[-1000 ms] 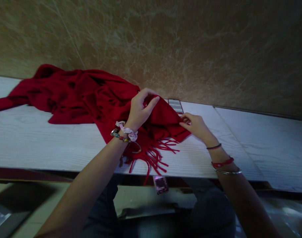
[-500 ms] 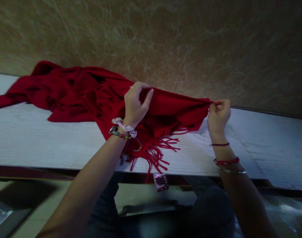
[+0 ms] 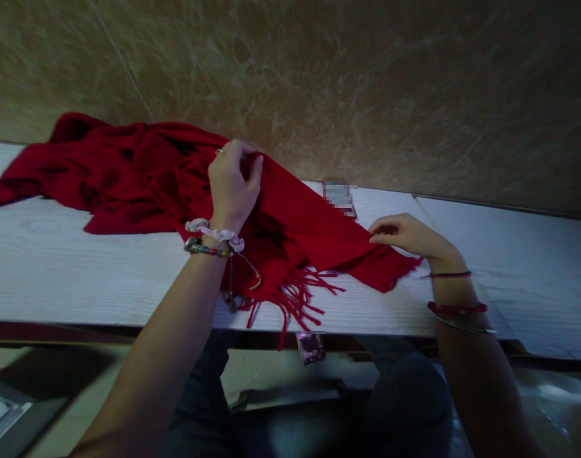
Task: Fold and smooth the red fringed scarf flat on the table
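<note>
A red scarf (image 3: 295, 216) with fringed ends lies along the white wood-grain table, bunched at the left and drawn flatter toward the right. My left hand (image 3: 234, 184) is closed on its far edge near the middle, the fingertips hidden behind the cloth. Farther right, my right hand (image 3: 407, 236) pinches the far edge between thumb and fingers, close to the fringed corner. One fringed end hangs over the table's front edge between my arms.
A brown marbled wall (image 3: 290, 83) rises directly behind the narrow white table (image 3: 104, 280). A small blurred-out rectangular item (image 3: 338, 193) lies by the wall beyond the scarf. My knees (image 3: 405, 401) are below the front edge, and clear plastic (image 3: 552, 407) shows at lower right.
My right hand has moved nearer and slightly left, holding the edge farther from the corner. The scarf's right end has come down onto the table, uncovering the blurred item. My left hand has shifted left.
</note>
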`<state>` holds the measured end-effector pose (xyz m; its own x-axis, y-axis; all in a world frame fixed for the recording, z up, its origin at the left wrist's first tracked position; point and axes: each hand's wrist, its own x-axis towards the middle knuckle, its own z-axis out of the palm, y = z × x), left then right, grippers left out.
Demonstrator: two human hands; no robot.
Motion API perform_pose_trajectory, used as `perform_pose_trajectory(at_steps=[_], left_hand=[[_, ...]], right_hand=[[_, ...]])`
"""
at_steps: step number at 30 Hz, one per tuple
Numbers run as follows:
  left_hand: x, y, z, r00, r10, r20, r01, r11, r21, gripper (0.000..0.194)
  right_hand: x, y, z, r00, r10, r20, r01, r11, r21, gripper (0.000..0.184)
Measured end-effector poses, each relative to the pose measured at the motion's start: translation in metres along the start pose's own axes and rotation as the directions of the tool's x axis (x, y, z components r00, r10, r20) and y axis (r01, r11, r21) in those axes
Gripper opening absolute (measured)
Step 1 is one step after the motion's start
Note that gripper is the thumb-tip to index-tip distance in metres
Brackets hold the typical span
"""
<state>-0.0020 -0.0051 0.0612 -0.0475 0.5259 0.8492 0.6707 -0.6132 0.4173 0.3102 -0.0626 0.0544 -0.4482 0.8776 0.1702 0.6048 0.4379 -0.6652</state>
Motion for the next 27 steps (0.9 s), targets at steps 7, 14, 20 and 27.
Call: perform_pose_trajectory(at_steps=[7,14,20,27], left_hand=[[-0.007,0.008,0.0,0.991,-0.046,0.124,0.005,0.949,0.316,0.011],[-0.027,0.05,0.022,0.744,0.36,0.562,-0.428,0.904,-0.013,0.034],[-0.033,0.04,0.03,0.659,0.306,0.687,-0.418,0.908,-0.003,0.045],[-0.025,0.033,0.024,0.655,0.262,0.709,-0.365,0.931,-0.007,0.053]], right_hand=[[0.014,0.0,0.017,0.833,-0.092,-0.545,0.04,0.994,-0.106,0.004],[0.012,-0.012,0.025,0.852,-0.205,-0.481,0.117,0.971,-0.207,0.004],[0.006,-0.019,0.024,0.766,-0.321,-0.557,0.137,0.928,-0.346,0.011],[0.001,-0.026,0.026,0.648,-0.422,-0.633,0.12,0.878,-0.463,0.018]])
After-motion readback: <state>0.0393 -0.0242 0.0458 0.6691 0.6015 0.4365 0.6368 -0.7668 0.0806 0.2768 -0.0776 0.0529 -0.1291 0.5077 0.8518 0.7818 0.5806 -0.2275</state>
